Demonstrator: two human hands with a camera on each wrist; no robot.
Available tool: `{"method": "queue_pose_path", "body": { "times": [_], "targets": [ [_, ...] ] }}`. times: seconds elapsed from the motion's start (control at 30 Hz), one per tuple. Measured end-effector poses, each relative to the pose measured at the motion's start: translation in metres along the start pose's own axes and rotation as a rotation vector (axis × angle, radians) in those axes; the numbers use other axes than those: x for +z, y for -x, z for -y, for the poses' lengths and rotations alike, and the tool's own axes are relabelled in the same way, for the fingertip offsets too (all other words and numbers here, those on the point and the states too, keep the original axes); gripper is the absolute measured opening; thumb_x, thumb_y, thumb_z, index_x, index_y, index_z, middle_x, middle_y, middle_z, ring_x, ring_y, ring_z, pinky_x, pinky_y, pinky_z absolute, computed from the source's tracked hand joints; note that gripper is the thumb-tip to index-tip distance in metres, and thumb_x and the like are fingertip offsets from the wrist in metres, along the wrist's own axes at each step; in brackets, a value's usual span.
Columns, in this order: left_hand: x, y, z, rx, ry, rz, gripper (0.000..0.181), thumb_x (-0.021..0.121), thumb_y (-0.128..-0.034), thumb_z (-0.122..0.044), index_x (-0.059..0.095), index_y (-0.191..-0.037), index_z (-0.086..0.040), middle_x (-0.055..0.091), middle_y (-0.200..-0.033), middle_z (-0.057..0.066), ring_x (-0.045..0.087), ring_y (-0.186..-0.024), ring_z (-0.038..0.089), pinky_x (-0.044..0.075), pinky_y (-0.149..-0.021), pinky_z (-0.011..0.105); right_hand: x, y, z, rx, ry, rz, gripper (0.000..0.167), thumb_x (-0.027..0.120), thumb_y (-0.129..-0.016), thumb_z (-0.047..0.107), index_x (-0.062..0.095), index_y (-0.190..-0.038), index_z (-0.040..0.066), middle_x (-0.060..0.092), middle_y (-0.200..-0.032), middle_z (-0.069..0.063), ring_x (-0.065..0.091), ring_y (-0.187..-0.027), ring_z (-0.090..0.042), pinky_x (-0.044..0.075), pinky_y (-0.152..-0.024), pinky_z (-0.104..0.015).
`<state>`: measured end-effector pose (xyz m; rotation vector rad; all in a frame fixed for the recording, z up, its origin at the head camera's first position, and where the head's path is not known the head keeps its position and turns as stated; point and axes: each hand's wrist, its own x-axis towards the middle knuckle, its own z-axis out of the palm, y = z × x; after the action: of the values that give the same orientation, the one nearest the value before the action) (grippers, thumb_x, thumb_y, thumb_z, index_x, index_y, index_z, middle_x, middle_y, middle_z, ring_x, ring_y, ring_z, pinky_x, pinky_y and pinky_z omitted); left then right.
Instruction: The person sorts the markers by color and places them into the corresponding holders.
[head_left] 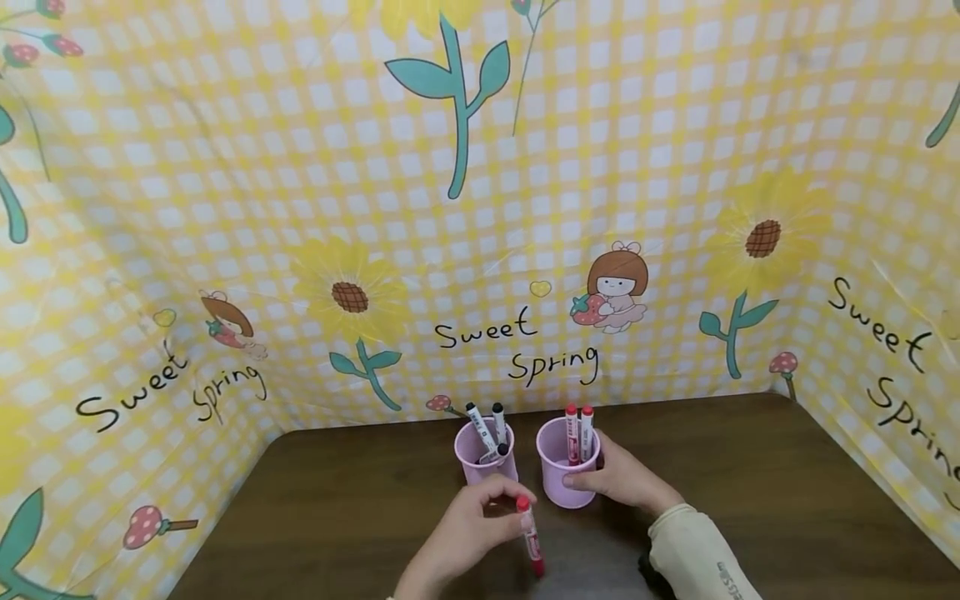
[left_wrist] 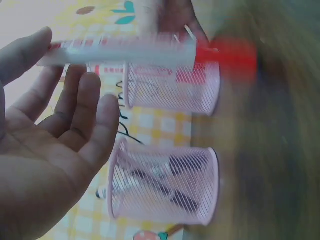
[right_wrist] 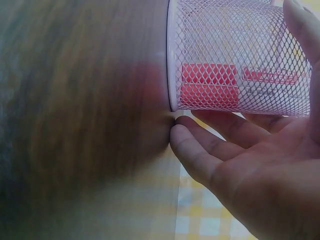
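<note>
My left hand (head_left: 480, 518) pinches a red marker (head_left: 531, 537) by its upper end, between thumb and fingers. The marker hangs upright in front of the two cups, tilted a little. In the left wrist view the same marker (left_wrist: 125, 52) looks blurred, and the other fingers are loosely bent. My right hand (head_left: 630, 479) holds a pink mesh pen cup (head_left: 561, 487) from its right side, thumb near the front and fingers behind. Two red markers (head_left: 572, 437) stand in that cup. Through its mesh (right_wrist: 215, 40) their red parts show in the right wrist view.
Left of the held cup stands a second pink mesh cup (head_left: 467, 468) with several black markers (head_left: 482, 429). Both cups stand on a dark wooden table (head_left: 337, 508). A yellow checked cloth (head_left: 480, 250) rises behind and at both sides. A dark object lies by the right sleeve (head_left: 697, 546).
</note>
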<state>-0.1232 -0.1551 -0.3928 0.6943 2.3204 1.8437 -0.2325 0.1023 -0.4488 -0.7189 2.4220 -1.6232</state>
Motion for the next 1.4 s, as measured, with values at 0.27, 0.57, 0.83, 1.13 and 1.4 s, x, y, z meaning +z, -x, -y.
{"method": "queue_pose_path", "body": {
  "times": [0.27, 0.57, 0.83, 1.13, 1.4],
  "targets": [
    [0.013, -0.032, -0.014, 0.126, 0.034, -0.138, 0.021, 0.07, -0.0925, -0.003, 0.068, -0.111, 0.007, 0.067, -0.1, 0.015, 0.062, -0.086, 0.014, 0.051, -0.078, 0.026, -0.001, 0.001, -0.002, -0.01, -0.032, 0.001, 0.075, 0.086, -0.082, 0.021, 0.044, -0.138, -0.004, 0.06, -0.125, -0.017, 0.059, -0.11, -0.029, 0.049, -0.092, -0.045],
    [0.02, -0.067, -0.042, 0.174, 0.029, -0.417, 0.023, 0.073, -0.0914, -0.004, 0.071, -0.114, 0.002, 0.067, -0.101, 0.013, 0.061, -0.089, 0.016, 0.051, -0.077, 0.024, 0.0, 0.0, -0.003, 0.038, -0.019, -0.018, 0.081, 0.088, -0.08, 0.023, 0.043, -0.143, -0.001, 0.061, -0.129, -0.013, 0.059, -0.113, -0.027, 0.048, -0.095, -0.049],
    [0.028, -0.098, -0.038, 0.136, -0.079, -0.498, 0.021, 0.074, -0.092, -0.007, 0.072, -0.113, -0.005, 0.064, -0.105, 0.007, 0.064, -0.098, 0.023, 0.053, -0.086, 0.036, -0.001, 0.0, 0.0, 0.065, 0.005, -0.039, 0.081, 0.088, -0.079, 0.026, 0.044, -0.143, 0.001, 0.059, -0.133, -0.014, 0.058, -0.117, -0.03, 0.043, -0.102, -0.056],
    [0.035, -0.112, -0.021, 0.005, -0.241, -0.467, 0.016, 0.073, -0.0915, -0.006, 0.072, -0.107, -0.007, 0.061, -0.099, 0.002, 0.06, -0.091, 0.017, 0.052, -0.081, 0.033, -0.001, 0.001, -0.001, 0.081, -0.001, -0.021, 0.084, 0.088, -0.08, 0.027, 0.041, -0.145, 0.001, 0.058, -0.134, -0.013, 0.058, -0.116, -0.028, 0.045, -0.101, -0.054],
    [0.037, -0.119, -0.013, -0.037, -0.377, -0.421, 0.014, 0.074, -0.0905, -0.007, 0.073, -0.104, -0.01, 0.065, -0.095, 0.0, 0.06, -0.086, 0.015, 0.051, -0.078, 0.034, -0.003, 0.0, -0.002, 0.042, -0.036, -0.008, 0.082, 0.086, -0.082, 0.018, 0.039, -0.147, 0.0, 0.058, -0.133, -0.014, 0.058, -0.116, -0.029, 0.045, -0.099, -0.055]
  ]
}}
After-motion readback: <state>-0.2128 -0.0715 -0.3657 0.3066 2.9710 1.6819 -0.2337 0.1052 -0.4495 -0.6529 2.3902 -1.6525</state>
